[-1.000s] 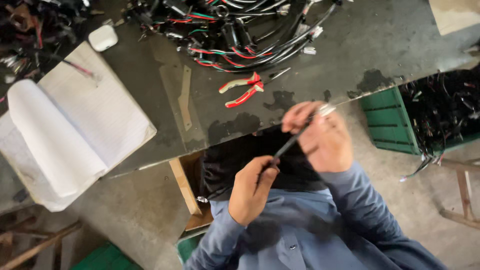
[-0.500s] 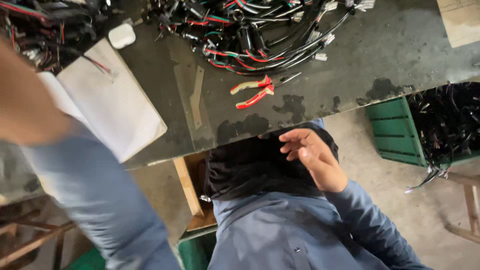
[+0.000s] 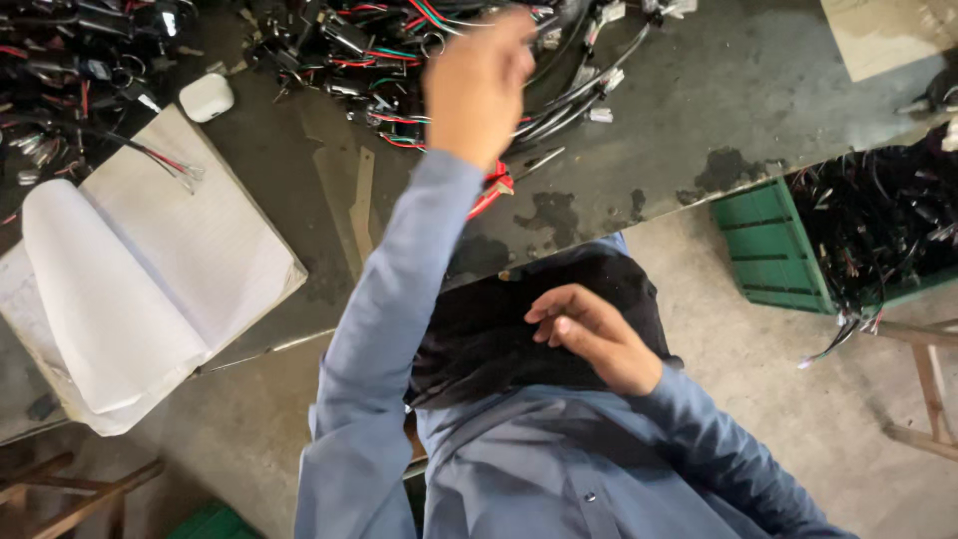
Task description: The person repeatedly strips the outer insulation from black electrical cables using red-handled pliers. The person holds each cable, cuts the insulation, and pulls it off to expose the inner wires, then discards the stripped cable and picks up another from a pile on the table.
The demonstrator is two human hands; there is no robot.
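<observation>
Reaching out over the tabletop [image 3: 699, 120], the left hand [image 3: 477, 85] hovers above the tangle of wire harnesses [image 3: 399, 50] at the far edge; motion blur hides its fingers, so I cannot tell whether its grip is apart or together. Red-handled pliers [image 3: 494, 190] lie just nearer, partly hidden by the blue sleeve [image 3: 389, 329]. The right hand [image 3: 589, 334] rests on dark cloth [image 3: 499, 339] near the body, fingers loosely curled, holding nothing. An open notebook [image 3: 150, 269] lies left; a green crate [image 3: 768, 250] of wires sits right.
</observation>
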